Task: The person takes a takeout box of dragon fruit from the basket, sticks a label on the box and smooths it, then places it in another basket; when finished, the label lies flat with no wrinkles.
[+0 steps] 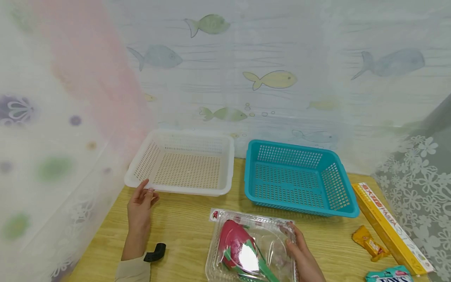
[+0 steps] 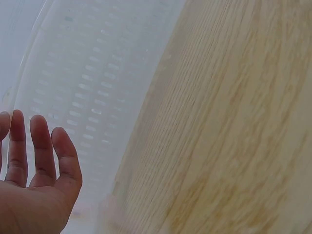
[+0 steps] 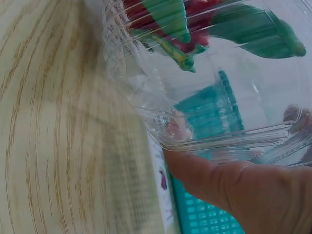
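- right of the right hand (image 1: 304, 253): teal packet (image 1: 389, 275) reading "fox's", yellow box (image 1: 391, 231) reading "pasta"
- right hand grips clear container (image 1: 272, 243)
- left hand (image 1: 141, 205) pinches white basket (image 1: 190, 191)

Left sleeve (image 1: 132, 271) plain pale beige; beside the sleeve's cuff (image 1: 135, 261), a short black elbow-bent stub (image 1: 155, 253), seemingly wrist-worn gear.

white basket (image 1: 190, 191) | teal basket (image 1: 287, 186) | clear container (image 1: 276, 235) | red-green fruit (image 1: 233, 237) | yellow woodgrain table (image 1: 183, 227)
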Motion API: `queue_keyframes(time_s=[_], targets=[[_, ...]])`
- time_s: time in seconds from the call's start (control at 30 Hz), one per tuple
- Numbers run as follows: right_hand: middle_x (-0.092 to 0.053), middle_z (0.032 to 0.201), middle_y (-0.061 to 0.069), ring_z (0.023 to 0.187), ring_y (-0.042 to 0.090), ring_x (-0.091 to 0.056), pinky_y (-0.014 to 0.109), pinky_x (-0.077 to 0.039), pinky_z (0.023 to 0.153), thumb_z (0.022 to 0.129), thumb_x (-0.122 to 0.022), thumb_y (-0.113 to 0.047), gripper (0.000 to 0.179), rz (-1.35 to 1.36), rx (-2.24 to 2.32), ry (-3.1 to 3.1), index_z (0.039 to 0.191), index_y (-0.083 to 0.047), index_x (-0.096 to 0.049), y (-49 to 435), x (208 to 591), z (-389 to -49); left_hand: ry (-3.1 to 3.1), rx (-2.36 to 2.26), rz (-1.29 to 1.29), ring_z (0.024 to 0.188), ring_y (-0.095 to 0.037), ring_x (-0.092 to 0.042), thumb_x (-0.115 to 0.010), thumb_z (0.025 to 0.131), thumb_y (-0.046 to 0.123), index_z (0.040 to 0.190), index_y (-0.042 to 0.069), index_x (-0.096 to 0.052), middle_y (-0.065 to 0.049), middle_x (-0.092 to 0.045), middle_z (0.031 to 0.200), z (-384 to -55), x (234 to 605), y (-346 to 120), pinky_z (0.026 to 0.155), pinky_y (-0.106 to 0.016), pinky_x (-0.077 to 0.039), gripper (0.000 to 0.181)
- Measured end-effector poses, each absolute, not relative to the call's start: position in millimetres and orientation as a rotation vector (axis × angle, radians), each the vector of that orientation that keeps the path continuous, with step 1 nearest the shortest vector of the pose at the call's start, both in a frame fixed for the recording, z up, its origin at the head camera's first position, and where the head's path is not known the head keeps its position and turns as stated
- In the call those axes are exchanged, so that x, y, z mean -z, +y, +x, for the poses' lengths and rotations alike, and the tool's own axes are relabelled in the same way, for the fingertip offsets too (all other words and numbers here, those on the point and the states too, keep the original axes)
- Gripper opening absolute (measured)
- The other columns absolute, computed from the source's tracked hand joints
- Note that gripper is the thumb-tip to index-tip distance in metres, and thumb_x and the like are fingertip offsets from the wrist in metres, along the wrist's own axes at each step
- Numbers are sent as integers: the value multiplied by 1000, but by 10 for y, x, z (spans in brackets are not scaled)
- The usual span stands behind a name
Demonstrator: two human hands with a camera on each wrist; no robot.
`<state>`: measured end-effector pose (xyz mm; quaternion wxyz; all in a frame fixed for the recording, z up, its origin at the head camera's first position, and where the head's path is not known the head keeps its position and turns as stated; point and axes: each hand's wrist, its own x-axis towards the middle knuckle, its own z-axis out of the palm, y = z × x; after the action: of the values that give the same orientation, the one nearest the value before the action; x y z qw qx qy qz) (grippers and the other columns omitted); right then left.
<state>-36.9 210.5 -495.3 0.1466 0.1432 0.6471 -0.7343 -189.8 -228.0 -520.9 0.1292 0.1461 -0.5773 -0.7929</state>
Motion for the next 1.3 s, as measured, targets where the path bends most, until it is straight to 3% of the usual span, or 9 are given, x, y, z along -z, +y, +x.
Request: queue_keyframes(time_s=[0.1, 0.3, 0.53, 0.77, 1.03, 1.3], targets=[[-46, 135, -8, 107, 23, -64, 43, -61, 85, 110, -42, -29, 46, 411, 2118, 1861, 149, -43, -22, 2105, 4949, -371, -1681, 2300, 425, 84, -8, -69, -63, 101, 14, 143, 13, -58, 8, -64, 92, -1898, 5209, -2279, 80, -20, -59, 42], [-46, 142, 10, 102, 26, -69, 44, -62, 84, 110, -44, -32, 54, 415, 2085, 1868, 156, -34, -16, 2104, 4933, -372, -1686, 2310, 420, 85, -7, -68, -64, 100, 15, 145, 12, -57, 10, -63, 93, -1906, 5222, -2282, 81, -20, -59, 45], [-52, 129, -11, 106, 23, -68, 41, -61, 86, 110, -43, -33, 50, 326, 2116, 1809, 152, -39, -17, 2109, 4958, -361, -1691, 2311, 426, 86, -7, -68, -64, 100, 16, 147, 10, -54, 9, -63, 93, -1906, 5226, -2279, 81, -19, -59, 48], [-55, 127, -4, 101, 23, -68, 43, -62, 84, 110, -42, -32, 47, 294, 2113, 1771, 150, -42, -19, 2093, 4955, -369, -1692, 2304, 427, 86, -8, -68, -64, 100, 17, 143, 14, -58, 9, -63, 94, -1892, 5209, -2272, 81, -20, -59, 43], [-52, 126, -12, 104, 21, -68, 41, -61, 85, 110, -43, -33, 41, 309, 2100, 1792, 145, -45, -23, 2090, 4948, -369, -1724, 2273, 440, 88, -9, -68, -64, 101, 20, 144, 17, -59, 9, -62, 96, -1899, 5220, -2276, 81, -19, -59, 43], [-47, 129, -27, 108, 22, -63, 43, -61, 85, 110, -43, -31, 54, 272, 2104, 1828, 156, -27, -14, 2067, 4969, -346, -1725, 2269, 461, 88, -9, -68, -63, 101, 20, 144, 17, -58, 8, -62, 96, -1898, 5228, -2272, 82, -19, -59, 44]])
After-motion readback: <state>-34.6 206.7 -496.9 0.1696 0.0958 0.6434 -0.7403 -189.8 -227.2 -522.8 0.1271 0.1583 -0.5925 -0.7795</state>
